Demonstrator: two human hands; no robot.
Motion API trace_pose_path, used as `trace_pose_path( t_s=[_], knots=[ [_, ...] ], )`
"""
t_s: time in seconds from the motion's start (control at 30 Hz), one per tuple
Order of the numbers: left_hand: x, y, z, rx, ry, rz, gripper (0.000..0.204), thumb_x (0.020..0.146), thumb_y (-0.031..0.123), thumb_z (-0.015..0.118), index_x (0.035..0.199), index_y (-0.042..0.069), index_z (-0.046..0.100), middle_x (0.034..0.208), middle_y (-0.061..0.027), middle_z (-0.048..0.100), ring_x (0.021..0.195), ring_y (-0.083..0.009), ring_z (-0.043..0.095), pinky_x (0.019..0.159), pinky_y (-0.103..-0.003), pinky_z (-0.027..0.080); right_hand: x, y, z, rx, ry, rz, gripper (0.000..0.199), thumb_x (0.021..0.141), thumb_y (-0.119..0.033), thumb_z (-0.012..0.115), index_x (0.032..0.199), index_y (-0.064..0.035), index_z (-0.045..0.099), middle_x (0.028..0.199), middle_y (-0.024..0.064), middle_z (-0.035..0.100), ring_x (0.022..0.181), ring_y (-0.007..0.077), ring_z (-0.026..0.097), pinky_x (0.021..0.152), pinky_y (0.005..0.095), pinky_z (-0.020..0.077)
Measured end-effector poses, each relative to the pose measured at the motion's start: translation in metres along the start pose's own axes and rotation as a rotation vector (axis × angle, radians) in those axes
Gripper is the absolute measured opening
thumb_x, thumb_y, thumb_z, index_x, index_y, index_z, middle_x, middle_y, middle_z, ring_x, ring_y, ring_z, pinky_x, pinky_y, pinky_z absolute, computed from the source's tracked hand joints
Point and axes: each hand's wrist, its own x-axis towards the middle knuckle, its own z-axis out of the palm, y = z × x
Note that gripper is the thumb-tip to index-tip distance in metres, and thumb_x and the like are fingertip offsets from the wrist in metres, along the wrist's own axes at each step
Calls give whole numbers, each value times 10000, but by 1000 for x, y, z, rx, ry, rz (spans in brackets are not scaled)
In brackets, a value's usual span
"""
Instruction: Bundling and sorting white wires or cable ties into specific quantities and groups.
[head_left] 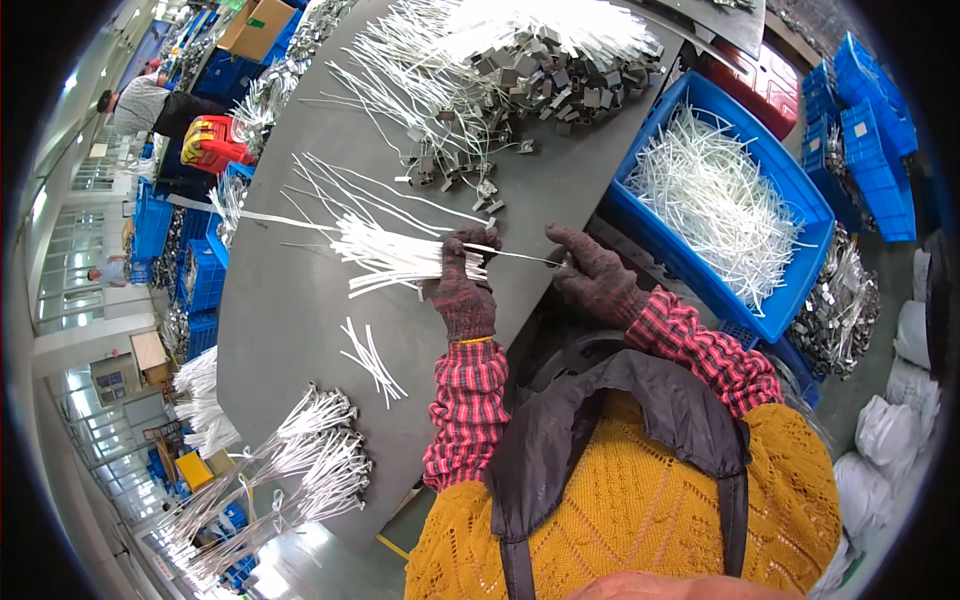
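Observation:
My left hand [466, 290], in a dark knitted glove, is closed around a bundle of white sleeve-like strips [385, 255] just above the grey table [300, 350]. Several thin white wires fan out leftward beside the bundle. My right hand [600, 276], gloved the same way, pinches the end of a thin white wire [525, 256] that stretches across from the left hand. The wire's tip is hidden by the fingers. A few loose white strips [372, 365] lie on the table left of my left forearm.
Wires with small square metal parts [565, 85] are heaped at the table's far side. On the right stands a blue bin [815, 245] full of white strips [710, 200]. Tied wire bundles [325, 455] lie at the near left edge. Another person [140, 105] bends over in the far left.

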Motion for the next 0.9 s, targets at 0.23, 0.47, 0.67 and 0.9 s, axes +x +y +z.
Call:
trace_pose_path(
  t_s=[0.23, 0.47, 0.67, 0.9],
  knots=[
    [-18, 0, 4, 244, 45, -59, 206, 938, 190, 633, 941, -17, 639, 915, -126, 688, 834, -222, 662, 746, -356, 545, 21, 0, 38, -250, 36, -246, 709, 831, -16, 724, 1461, -143, 424, 1012, 100, 655, 787, 135, 582, 739, 303, 520],
    [-22, 4, -35, 743, -2, -31, 271, 969, 213, 607, 1015, -50, 653, 858, -106, 661, 681, -197, 620, 626, -336, 506, 42, 4, 64, -175, -126, -32, 508, 857, -70, 711, 1333, -93, 534, 987, 146, 652, 862, 229, 640, 758, 370, 519],
    [-37, 38, -111, 560, 422, -375, 211, 940, 184, 623, 971, -23, 588, 771, -172, 672, 588, -269, 673, 492, -357, 559, 103, 56, 61, -506, -44, -292, 324, 891, -133, 676, 1200, -77, 595, 1027, 174, 638, 921, 303, 637, 819, 395, 509],
    [-110, 42, -140, 417, 381, -613, 163, 926, 124, 587, 985, -24, 617, 836, -152, 675, 754, -260, 702, 628, -347, 583, 123, 74, 116, -573, -332, -198, 363, 874, -153, 673, 1209, -54, 572, 1174, 198, 599, 1088, 380, 595, 920, 418, 495]
  ],
)
